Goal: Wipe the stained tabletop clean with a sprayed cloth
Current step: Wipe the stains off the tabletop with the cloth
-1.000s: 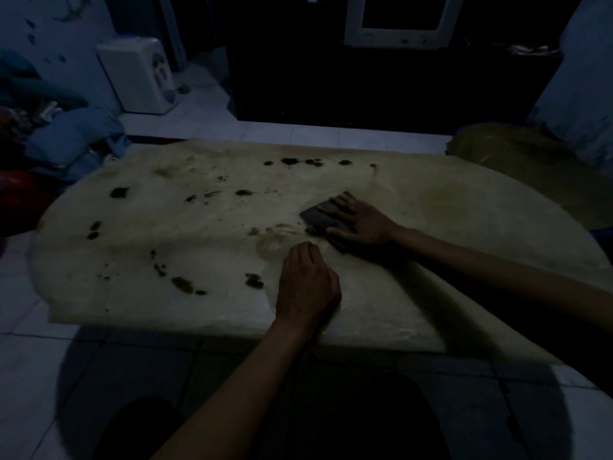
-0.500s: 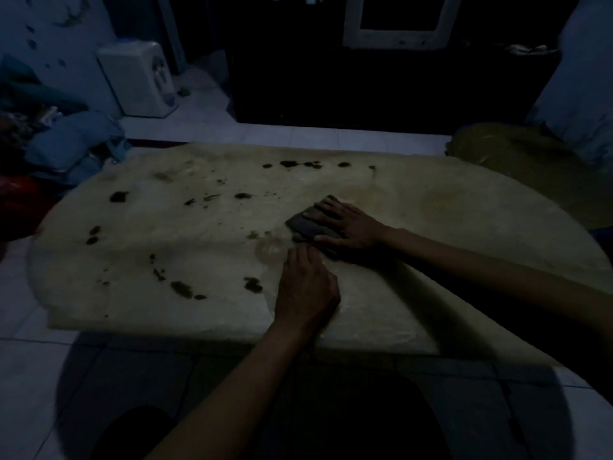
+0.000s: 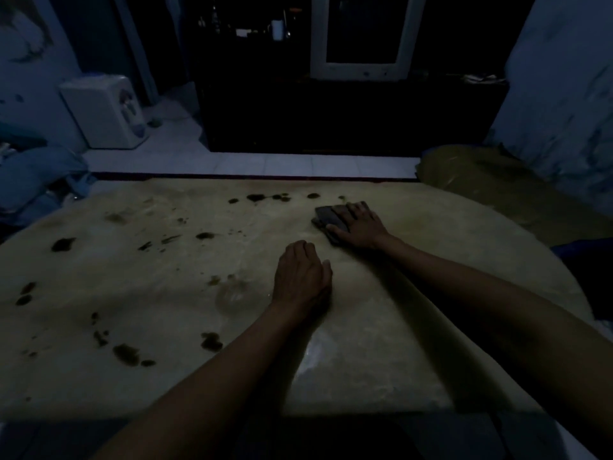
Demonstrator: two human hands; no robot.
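Observation:
A low pale tabletop (image 3: 414,343) fills the dim view, with several dark stains (image 3: 126,353) across its left half and a row of spots near the far edge (image 3: 255,196). A dark folded cloth (image 3: 326,216) lies flat on the table right of centre. My right hand (image 3: 360,225) presses on the cloth with straight, spread fingers. My left hand (image 3: 302,277) rests palm down on the bare table just nearer me, holding nothing, fingers loosely bent.
A white box-shaped appliance (image 3: 102,111) stands on the tiled floor at the back left, by a pile of blue fabric (image 3: 36,174). A dark cabinet (image 3: 348,114) with a white-framed screen (image 3: 363,38) faces me. An olive cushion (image 3: 497,184) lies at the right.
My right hand slid the cloth left toward my left hand, then pushed it away toward the far edge. The left hand stayed planted; the camera moved closer over the table.

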